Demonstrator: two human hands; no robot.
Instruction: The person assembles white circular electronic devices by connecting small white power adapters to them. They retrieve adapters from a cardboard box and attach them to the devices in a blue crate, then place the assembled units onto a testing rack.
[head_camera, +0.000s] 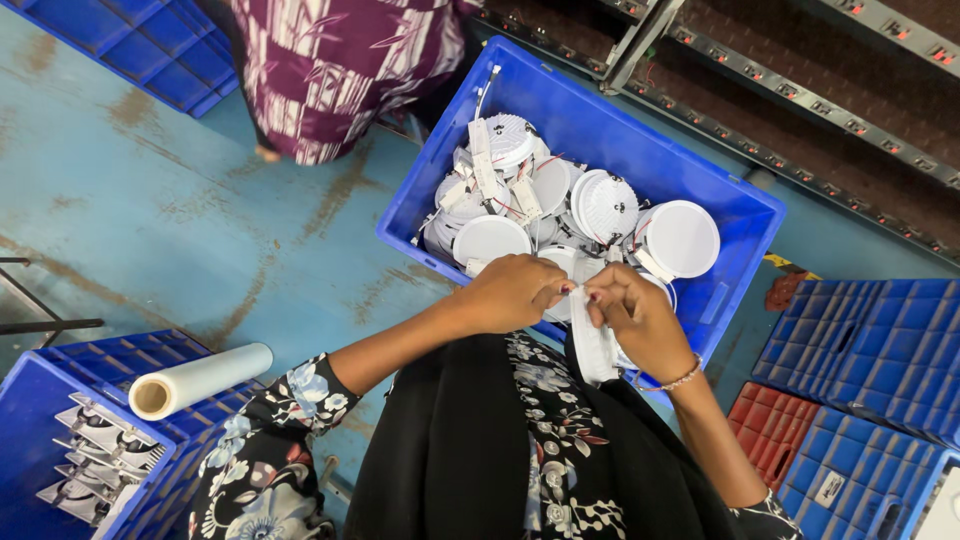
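Left hand was curled, fingertips pinching the white round light fitting | right hand pinched the same fitting from the other side, hands nearly touching | fitting was held over the near rim of the blue crate heaped with white round lights | roll of clear film lay on another blue crate at left

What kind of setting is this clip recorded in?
Most likely a factory or assembly floor for light fittings: a blue crate full of round white lamp units, more stacked blue crates, a roll of clear film, and a painted concrete floor.
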